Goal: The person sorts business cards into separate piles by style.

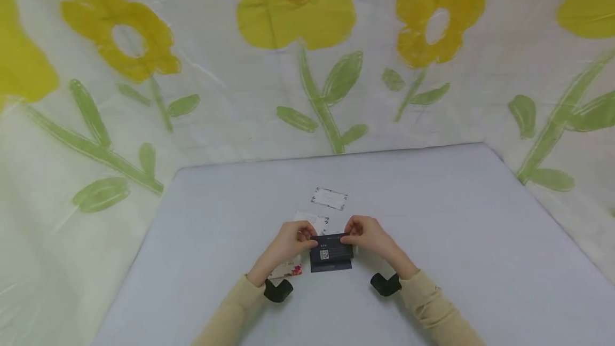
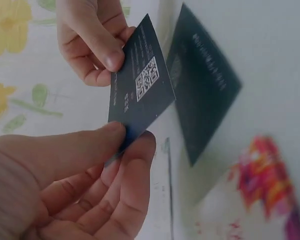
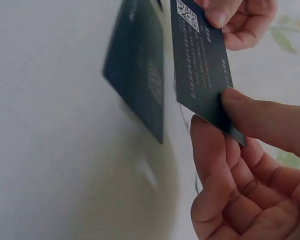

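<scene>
A dark business card (image 1: 336, 250) with a white QR code and small pale print is held up between both hands. My left hand (image 1: 291, 240) pinches its left end between thumb and fingers, and my right hand (image 1: 367, 236) pinches the opposite end the same way. Just beneath it, a second dark card (image 2: 205, 85) lies on the table, partly covered in the head view. By the left hand, a white card with red and orange flowers (image 2: 260, 185) shows only in part. Behind the held card sits a white card with leafy corners (image 1: 319, 221), its near part hidden.
Farther back on the pale table (image 1: 432, 202) lies another white card with a leafy border (image 1: 329, 198). A white cloth painted with yellow flowers (image 1: 298, 95) hangs behind and beside the table. Dark bands (image 1: 278, 291) are worn at both wrists.
</scene>
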A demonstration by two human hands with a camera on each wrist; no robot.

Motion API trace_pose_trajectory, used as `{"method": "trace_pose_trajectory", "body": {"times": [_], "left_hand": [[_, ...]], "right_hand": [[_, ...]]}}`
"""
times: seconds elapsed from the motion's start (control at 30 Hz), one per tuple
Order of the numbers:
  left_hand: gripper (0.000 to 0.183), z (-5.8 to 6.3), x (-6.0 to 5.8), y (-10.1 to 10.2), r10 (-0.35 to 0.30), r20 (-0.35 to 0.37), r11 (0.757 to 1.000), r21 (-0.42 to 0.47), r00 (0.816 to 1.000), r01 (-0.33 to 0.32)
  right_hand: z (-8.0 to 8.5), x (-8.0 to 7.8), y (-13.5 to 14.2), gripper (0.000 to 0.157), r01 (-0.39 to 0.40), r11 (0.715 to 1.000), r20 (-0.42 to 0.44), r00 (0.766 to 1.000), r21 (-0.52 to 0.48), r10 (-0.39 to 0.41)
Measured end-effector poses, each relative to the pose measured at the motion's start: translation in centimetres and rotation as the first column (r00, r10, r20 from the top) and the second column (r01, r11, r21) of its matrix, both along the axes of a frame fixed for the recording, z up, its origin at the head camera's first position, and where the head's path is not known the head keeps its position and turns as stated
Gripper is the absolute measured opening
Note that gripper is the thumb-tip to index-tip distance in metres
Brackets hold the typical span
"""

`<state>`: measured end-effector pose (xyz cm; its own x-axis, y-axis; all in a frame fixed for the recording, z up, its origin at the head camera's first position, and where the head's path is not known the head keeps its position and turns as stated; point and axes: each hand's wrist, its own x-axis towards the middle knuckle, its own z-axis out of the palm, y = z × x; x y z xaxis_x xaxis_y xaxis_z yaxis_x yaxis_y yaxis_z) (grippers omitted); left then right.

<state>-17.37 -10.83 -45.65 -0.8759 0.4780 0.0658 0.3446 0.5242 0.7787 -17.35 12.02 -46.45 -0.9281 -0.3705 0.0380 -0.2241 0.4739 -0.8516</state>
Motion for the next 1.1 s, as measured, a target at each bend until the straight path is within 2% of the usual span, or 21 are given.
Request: {"method": "trace_pose_trajectory", "body": {"times": [0.17, 0.33, 0.43, 0.67, 1.0, 1.1], "left_hand": [[0.011, -0.6, 0.9, -0.2, 0.027, 0.021, 1.0, -0.012, 0.999, -0.027], [0.01, -1.0, 1.3, -0.1, 0.033, 0.031, 0.999, -0.016, 0.999, -0.032], [0.01, -1.3, 1.4, 0.1, 0.036, 0.013, 0.999, -0.039, 0.999, -0.035], [0.012, -1.6, 1.6, 0.6, 0.043, -0.098, 0.992, -0.114, 0.994, -0.054], [0.011, -1.7, 1.9, 0.8, 0.07, -0.089, 0.964, -0.249, 0.994, -0.09], [0.011, -1.5, 2.0, 1.0, 0.07, -0.11, 0.956, -0.275, 0.991, -0.098]], "right_hand": [[-0.7, 0.3, -0.6, 0.018, -0.023, 0.997, 0.008, 1.0, 0.076, 0.023], [-1.0, 0.6, -1.0, 0.019, -0.019, 0.99, 0.0, 1.0, 0.136, 0.019], [-1.1, 0.6, -1.1, 0.019, -0.014, 0.986, -0.022, 1.0, 0.164, 0.018], [-1.3, 0.7, -1.3, 0.021, -0.021, 0.972, -0.075, 0.996, 0.235, 0.039], [-1.0, 0.8, -1.7, 0.023, -0.01, 0.939, -0.124, 0.991, 0.343, 0.056], [-1.0, 0.9, -1.7, 0.024, -0.003, 0.931, -0.135, 0.989, 0.365, 0.056]]}}
